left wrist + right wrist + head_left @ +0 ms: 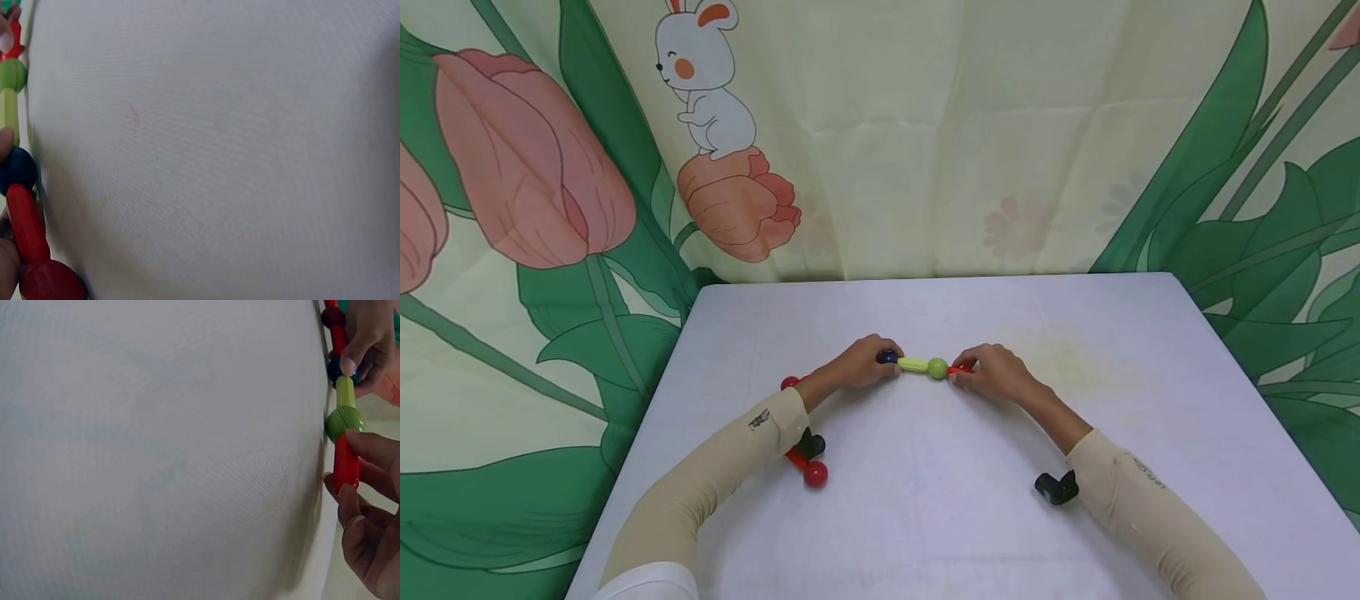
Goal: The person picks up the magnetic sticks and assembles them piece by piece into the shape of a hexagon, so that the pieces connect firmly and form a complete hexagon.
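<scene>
Both hands hold a row of balls and rods joined end to end over the white table. My left hand [865, 362] grips the dark blue ball [887, 357], its thumb at the joint with a yellow-green rod [345, 392]. A green ball [937, 368] sits at that rod's other end. From it a red rod [345, 465] sticks out, pinched between the thumb and fingers of my right hand [996, 372]. On the blue ball's other side, another red rod [26, 222] leads to a red ball [53, 281], beside the left hand's fingers.
Under the left forearm, another red ball [816, 474] shows with part of a red rod; the sleeve hides what lies between. A black piece [811, 444] is by the left cuff, a similar black piece [1057, 487] by the right. A printed curtain [910, 167] hangs behind the table [925, 517].
</scene>
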{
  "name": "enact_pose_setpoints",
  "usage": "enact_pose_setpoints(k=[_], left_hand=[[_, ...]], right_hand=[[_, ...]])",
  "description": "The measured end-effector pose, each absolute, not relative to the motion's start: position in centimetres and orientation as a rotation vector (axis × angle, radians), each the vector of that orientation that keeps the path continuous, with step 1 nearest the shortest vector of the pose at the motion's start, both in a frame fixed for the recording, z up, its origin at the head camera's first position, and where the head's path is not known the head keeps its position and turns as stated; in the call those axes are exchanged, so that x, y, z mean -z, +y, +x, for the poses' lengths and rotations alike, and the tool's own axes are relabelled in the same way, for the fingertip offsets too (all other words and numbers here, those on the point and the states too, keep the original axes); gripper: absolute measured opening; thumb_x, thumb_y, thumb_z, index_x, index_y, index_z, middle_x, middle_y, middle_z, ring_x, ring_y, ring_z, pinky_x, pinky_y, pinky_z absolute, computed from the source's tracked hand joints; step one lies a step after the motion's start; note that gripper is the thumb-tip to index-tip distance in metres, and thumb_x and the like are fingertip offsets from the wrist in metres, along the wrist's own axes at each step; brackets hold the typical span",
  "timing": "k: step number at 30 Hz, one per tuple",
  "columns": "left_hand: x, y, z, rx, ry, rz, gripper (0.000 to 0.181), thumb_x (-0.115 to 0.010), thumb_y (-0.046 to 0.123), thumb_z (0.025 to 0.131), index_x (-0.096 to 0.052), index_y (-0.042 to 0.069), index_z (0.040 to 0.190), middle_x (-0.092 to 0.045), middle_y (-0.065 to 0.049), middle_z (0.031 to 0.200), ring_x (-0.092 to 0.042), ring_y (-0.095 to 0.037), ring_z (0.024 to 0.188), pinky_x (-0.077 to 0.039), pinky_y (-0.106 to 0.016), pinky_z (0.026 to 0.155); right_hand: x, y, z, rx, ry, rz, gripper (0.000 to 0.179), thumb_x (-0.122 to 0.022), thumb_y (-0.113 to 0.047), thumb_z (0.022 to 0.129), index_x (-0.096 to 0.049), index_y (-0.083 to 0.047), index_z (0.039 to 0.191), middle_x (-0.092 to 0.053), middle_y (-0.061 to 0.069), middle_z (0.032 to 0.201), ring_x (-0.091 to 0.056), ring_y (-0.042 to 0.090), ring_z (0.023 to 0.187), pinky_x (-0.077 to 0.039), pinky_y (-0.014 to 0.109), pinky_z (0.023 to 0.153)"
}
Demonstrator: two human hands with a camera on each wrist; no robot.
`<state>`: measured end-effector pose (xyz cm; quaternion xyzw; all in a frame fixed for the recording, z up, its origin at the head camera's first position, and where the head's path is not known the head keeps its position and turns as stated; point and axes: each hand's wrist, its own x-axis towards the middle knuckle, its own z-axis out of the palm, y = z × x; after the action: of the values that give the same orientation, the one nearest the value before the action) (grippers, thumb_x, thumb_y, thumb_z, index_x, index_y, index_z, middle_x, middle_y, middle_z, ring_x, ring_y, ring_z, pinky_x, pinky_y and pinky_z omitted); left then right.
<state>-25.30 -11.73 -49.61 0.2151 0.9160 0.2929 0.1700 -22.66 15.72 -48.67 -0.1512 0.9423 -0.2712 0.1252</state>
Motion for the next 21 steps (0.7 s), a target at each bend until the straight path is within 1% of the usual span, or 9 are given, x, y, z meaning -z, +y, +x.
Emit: enact_pose_setpoints(k=[4, 8, 12, 17, 21], left_hand=[[49.71, -11.78, -25.37, -0.829, 2.603, 0.636, 0.029, -0.069, 0.024, 0.096, -0.068, 0.015, 0.123, -0.06, -0.009, 0.12, -0.054, -0.021, 0.109, -0.045, -0.039, 0.098], [49.8, -11.82, -25.4, -0.827, 2.603, 0.658, 0.029, -0.069, 0.024, 0.096, -0.067, 0.014, 0.124, -0.06, -0.01, 0.12, -0.054, -0.021, 0.108, -0.044, -0.038, 0.097], [49.74, -11.88, -25.38, -0.828, 2.605, 0.665, 0.029, -0.069, 0.024, 0.096, -0.067, 0.014, 0.123, -0.06, -0.009, 0.119, -0.054, -0.021, 0.107, -0.045, -0.038, 0.096], [49.69, -11.96, -25.39, -0.829, 2.597, 0.657, 0.03, -0.07, 0.024, 0.095, -0.067, 0.015, 0.124, -0.06, -0.01, 0.118, -0.053, -0.021, 0.106, -0.045, -0.038, 0.096], [49.59, -12.06, -25.42, -0.827, 2.576, 0.641, 0.039, -0.07, 0.027, 0.095, -0.062, 0.014, 0.131, -0.06, -0.01, 0.124, -0.055, -0.021, 0.109, -0.047, -0.039, 0.1]], right_hand=[[48.4, 15.71, -22.72, 0.769, 2.738, -0.42, 0.026, -0.078, -0.026, 0.087, -0.079, -0.012, 0.108, -0.074, 0.002, 0.097, -0.056, 0.017, 0.078, -0.041, 0.028, 0.061], [48.43, 15.66, -22.65, 0.768, 2.74, -0.421, 0.024, -0.077, -0.026, 0.088, -0.08, -0.013, 0.107, -0.076, 0.004, 0.101, -0.056, 0.015, 0.078, -0.04, 0.028, 0.059], [48.42, 15.66, -22.47, 0.773, 2.746, -0.419, 0.023, -0.077, -0.027, 0.088, -0.08, -0.014, 0.107, -0.076, 0.003, 0.101, -0.056, 0.015, 0.077, -0.04, 0.028, 0.059], [48.18, 15.68, -22.55, 0.757, 2.736, -0.457, 0.024, -0.076, -0.029, 0.089, -0.08, -0.014, 0.107, -0.075, 0.0, 0.095, -0.056, 0.014, 0.075, -0.041, 0.028, 0.059], [47.89, 15.69, -22.86, 0.725, 2.739, -0.492, 0.024, -0.073, -0.031, 0.09, -0.078, -0.014, 0.106, -0.072, -0.003, 0.089, -0.056, 0.014, 0.075, -0.042, 0.028, 0.06]])
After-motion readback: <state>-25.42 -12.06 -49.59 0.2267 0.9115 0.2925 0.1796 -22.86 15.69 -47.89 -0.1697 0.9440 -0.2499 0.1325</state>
